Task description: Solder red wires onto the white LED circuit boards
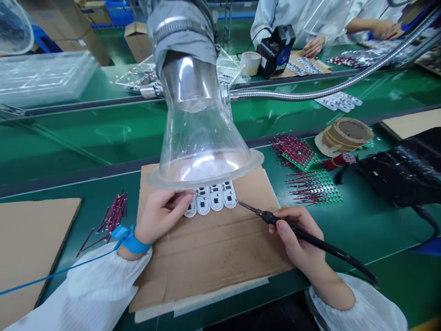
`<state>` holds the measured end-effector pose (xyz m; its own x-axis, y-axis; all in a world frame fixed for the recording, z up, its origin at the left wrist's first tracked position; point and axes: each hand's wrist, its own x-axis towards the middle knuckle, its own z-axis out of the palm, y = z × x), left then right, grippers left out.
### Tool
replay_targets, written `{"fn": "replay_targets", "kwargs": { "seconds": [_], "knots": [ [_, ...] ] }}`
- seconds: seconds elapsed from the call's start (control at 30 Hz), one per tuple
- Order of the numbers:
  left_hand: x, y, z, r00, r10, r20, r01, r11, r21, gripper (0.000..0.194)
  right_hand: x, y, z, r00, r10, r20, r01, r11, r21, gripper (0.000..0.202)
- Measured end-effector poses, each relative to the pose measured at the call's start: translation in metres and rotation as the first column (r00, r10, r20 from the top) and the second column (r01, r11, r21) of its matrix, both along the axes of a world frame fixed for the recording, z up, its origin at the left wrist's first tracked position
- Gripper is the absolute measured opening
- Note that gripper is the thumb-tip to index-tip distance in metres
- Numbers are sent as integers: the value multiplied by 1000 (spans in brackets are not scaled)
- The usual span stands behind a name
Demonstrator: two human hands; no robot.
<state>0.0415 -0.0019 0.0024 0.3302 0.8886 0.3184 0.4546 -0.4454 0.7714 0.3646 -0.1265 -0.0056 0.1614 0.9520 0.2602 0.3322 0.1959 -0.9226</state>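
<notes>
A panel of white circuit boards (216,198), several rounded strips side by side with black chips, lies on a brown cardboard sheet (220,248). My left hand (164,212), a blue wrist strap (132,240) below it, has its fingers closed at the panel's upper left edge. A soldering iron (275,219) is gripped in my right hand (299,236). Its tip is at the right edge of the panel; contact cannot be made out. Overhead, a clear funnel-shaped extraction hood (203,133) hides the panel's far part.
Dark red wires (115,214) lie left of the cardboard. Green boards with red wires (315,188), a tape roll (344,137) and a black bag-like object (403,170) are at right. A metal flexible arm (310,95) crosses above. Opposite, a co-worker's hand (313,47) rests near other boards.
</notes>
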Motion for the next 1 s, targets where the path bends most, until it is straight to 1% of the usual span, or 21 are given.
{"fn": "replay_targets", "kwargs": {
  "seconds": [0.07, 0.1, 0.17, 0.23, 0.27, 0.4, 0.5, 0.57, 0.63, 0.8, 0.87, 1.0],
  "knots": [
    [-3, -3, -5, 996, 51, 74, -52, 999, 11, 6, -6, 2, 9, 1000, -13, -9, 13, 1000, -20, 8],
    [-3, -5, -7, 993, 53, 104, -56, 998, 23, 5, -9, 3, 12, 1000, -23, -3, 23, 999, -29, 9],
    [0, -7, -8, 994, -5, 112, -1, 998, 60, 5, -13, 6, 13, 998, -54, 26, 54, 998, -16, 9],
    [3, -7, -7, 994, -92, 59, 86, 991, 99, 4, -12, 8, 6, 995, -72, 64, 71, 997, 23, 10],
    [4, -6, -6, 993, -116, 31, 112, 987, 115, 4, -11, 9, 1, 995, -71, 75, 68, 997, 44, 10],
    [5, -4, -4, 994, -110, -16, 111, 985, 132, 4, -4, 12, -15, 998, -27, 49, 22, 995, 102, 8],
    [5, -4, -5, 993, -120, -24, 122, 984, 130, 5, -1, 11, -18, 997, 6, 81, -14, 994, 110, 5],
    [5, -4, -6, 991, -134, -30, 137, 981, 140, 5, 0, 11, -17, 994, 17, 105, -28, 994, 102, 5],
    [6, -3, -7, 989, -143, -34, 146, 978, 150, 5, -2, 12, -14, 996, 21, 92, -31, 994, 109, 5],
    [8, -2, -5, 981, -185, -57, 192, 968, 160, 6, -14, 15, -5, 999, -38, -33, 43, 984, 172, 4],
    [9, -1, -4, 975, -209, -71, 218, 962, 166, 8, -19, 16, -5, 999, -50, -21, 52, 988, 145, 2],
    [11, -1, -2, 972, -228, -59, 235, 950, 206, 10, -21, 14, -12, 1000, 3, 29, -5, 998, 67, 2]
  ]
}}
